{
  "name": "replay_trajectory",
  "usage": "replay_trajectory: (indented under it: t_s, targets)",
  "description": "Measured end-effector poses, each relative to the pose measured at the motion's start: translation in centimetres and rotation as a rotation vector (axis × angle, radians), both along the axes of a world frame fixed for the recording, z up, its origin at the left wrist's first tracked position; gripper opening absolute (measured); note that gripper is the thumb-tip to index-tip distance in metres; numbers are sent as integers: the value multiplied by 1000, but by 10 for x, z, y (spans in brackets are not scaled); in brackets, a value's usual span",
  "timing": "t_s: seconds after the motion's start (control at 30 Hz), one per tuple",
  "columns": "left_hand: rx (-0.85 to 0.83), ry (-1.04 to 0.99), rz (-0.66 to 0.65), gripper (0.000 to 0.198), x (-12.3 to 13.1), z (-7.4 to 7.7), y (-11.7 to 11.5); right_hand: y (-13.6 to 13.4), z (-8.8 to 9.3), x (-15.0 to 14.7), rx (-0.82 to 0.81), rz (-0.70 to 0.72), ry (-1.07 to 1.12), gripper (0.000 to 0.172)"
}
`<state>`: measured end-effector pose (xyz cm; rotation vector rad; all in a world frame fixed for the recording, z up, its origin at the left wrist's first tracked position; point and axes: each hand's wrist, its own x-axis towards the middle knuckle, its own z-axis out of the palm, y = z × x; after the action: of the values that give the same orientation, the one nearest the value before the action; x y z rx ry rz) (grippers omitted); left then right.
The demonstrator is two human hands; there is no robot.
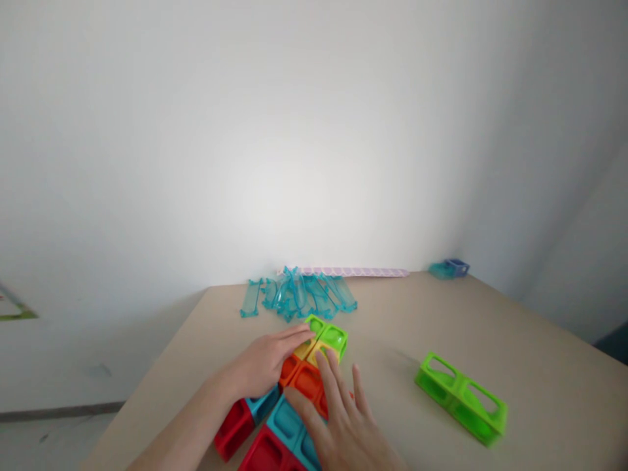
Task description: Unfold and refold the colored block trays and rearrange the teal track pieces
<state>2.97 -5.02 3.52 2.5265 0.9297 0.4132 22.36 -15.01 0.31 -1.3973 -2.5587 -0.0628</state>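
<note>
Hollow plastic building blocks in red, blue, orange, yellow and green lie in two side-by-side rows in front of me, with a gap between the rows at the near end. My left hand holds the left row, its fingers together over the yellow block and beside the orange one. My right hand lies on the right row with fingers spread, the fingertips near the yellow block and the thumb by the orange block. Nearest me are the blue block and red block. At the far end sits a green block.
A separate green double block lies to the right. Clear teal plastic pieces are heaped at the back, before a pale purple strip along the wall. A dark blue block and a teal piece sit in the far right corner.
</note>
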Motion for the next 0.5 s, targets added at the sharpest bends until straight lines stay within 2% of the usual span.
replay_trajectory:
  t_s: [0.13, 0.2, 0.5]
  targets:
    - [6, 10, 6, 62, -1, 0, 1, 6, 9, 15, -118, -49, 29, 99]
    - [7, 3, 4, 66, 0, 0, 1, 9, 12, 20, -186, -53, 59, 113]
    - [-5, -7, 80, 61, -3, 4, -1, 1, 41, 11, -358, -100, 114, 97]
